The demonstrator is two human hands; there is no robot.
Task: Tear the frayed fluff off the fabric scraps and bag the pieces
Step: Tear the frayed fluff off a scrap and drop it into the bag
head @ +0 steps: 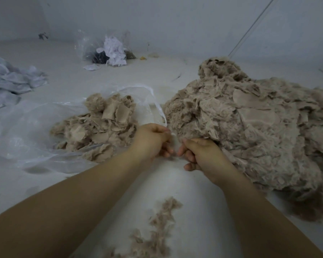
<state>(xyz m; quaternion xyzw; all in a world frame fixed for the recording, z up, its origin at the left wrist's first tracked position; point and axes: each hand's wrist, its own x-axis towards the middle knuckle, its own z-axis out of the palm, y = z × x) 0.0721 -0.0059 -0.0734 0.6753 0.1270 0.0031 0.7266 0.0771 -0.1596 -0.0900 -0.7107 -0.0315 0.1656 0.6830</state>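
A clear plastic bag (26, 135) lies open on the pale floor at the left, with a small heap of beige fabric pieces (101, 123) at its mouth. A much larger pile of frayed beige scraps (250, 127) fills the right. My left hand (151, 140) has curled fingers and grips the bag's white handle strip (161, 110), which runs down into it. My right hand (201, 155) is right beside it at the big pile's near edge. Its fingers are curled and seem to pinch a thin edge of the same bag, and the fingertips of both hands nearly touch.
Loose beige fluff (160, 226) trails over the floor between my forearms. A second clear bag (108, 49) with white and dark scraps stands by the back wall. Crumpled pale grey cloth (9, 84) lies at the far left. A thin rod (250, 28) leans against the wall.
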